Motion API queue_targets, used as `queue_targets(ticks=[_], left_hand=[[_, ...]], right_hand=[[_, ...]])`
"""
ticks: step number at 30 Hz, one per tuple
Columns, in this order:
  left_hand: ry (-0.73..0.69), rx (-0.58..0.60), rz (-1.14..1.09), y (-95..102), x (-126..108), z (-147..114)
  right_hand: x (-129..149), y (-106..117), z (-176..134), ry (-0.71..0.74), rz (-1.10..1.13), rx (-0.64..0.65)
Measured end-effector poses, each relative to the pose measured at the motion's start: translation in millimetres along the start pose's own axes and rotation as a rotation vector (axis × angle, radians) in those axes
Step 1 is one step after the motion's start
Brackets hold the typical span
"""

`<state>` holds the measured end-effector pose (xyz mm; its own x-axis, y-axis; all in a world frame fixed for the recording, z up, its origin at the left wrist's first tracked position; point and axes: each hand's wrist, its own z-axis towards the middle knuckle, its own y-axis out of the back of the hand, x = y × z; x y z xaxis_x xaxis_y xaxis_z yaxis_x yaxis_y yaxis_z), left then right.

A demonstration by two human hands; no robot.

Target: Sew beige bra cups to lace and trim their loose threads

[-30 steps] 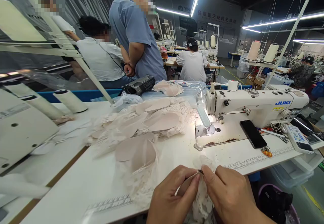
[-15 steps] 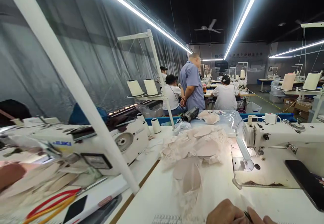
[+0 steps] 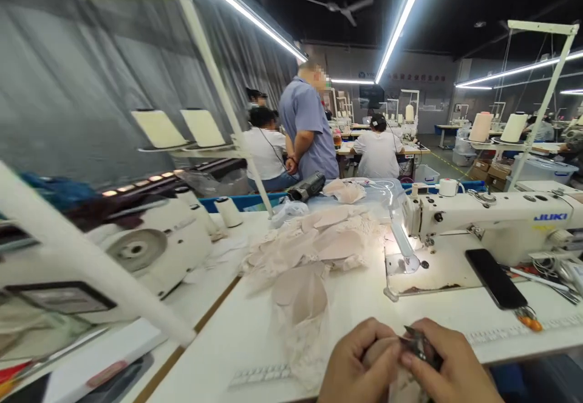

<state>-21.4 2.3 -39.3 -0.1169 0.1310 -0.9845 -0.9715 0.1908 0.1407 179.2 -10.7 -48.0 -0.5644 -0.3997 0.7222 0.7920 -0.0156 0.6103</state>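
Close to the table's front edge, my left hand (image 3: 362,363) pinches a beige fabric piece (image 3: 403,386) that hangs down between my hands. My right hand (image 3: 450,360) is closed around small dark metal thread snips (image 3: 416,343), their pointed tip up against the fabric by my left fingertips. Whether the blades are apart is too small to tell. Beyond my hands, beige padded cups with lace (image 3: 314,239) lie in a loose pile, and one cup pair (image 3: 303,294) trails toward me with its lace edge.
A white sewing machine (image 3: 492,215) with a lit lamp stands to the right, a black phone (image 3: 496,278) on its bed. At left are a slanted white post (image 3: 91,257) and another machine (image 3: 141,251). A person in a blue shirt (image 3: 307,124) stands ahead, near seated people.
The view has turned right and tilted down, so more of both hands and the right machine shows. My hands are now higher in the picture, with the fabric and snips visible between them.
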Motion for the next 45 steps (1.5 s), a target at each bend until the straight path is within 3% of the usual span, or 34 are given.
queue_targets(ticks=[5, 8, 12, 14, 17, 19, 24, 27, 30, 33, 34, 38, 41, 45], left_hand=[[0.145, -0.158, -0.134, 4.4, -27, 0], [0.179, -0.133, -0.155, 5.5, -39, 2], [0.134, -0.090, -0.062, 3.5, -48, 3], [0.118, -0.037, -0.015, 2.9, -49, 3], [0.104, 0.030, 0.026, 3.4, -49, -1], [0.132, 0.038, 0.015, 4.4, -48, -3], [0.181, -0.019, -0.056, 5.5, -46, -6], [0.178, -0.025, -0.067, 2.6, -45, -4], [0.148, -0.007, -0.071, -2.1, -42, -3], [0.170, -0.001, -0.108, -4.0, -37, -5], [0.181, -0.021, -0.114, -3.5, -35, -5], [0.173, -0.128, -0.109, 0.9, -29, -6], [0.209, -0.110, -0.161, 0.6, -30, -5], [0.243, -0.105, -0.219, -5.6, -38, -6]], right_hand=[[7, 16, -1, -0.067, 0.012, -0.051], [8, 31, -4, -0.067, 0.008, 0.052], [22, 52, 4, -0.042, 0.082, -0.070], [32, 56, 12, -0.057, 0.164, -0.008], [40, 50, 21, -0.118, 0.328, 0.224], [36, 39, 25, -0.207, 0.510, 0.300], [20, 18, 21, -0.414, 1.004, 0.236], [26, 18, 12, -0.309, 0.783, 0.104], [30, 18, 5, -0.028, 0.324, -0.060], [6, 16, 7, 0.216, -0.075, -0.231], [-6, 17, 10, 0.208, -0.175, -0.340], [-35, 30, 17, 0.110, -0.187, -0.401], [-13, 36, 11, 0.083, -0.036, -0.278], [28, 29, 3, 0.115, 0.144, -0.125]])
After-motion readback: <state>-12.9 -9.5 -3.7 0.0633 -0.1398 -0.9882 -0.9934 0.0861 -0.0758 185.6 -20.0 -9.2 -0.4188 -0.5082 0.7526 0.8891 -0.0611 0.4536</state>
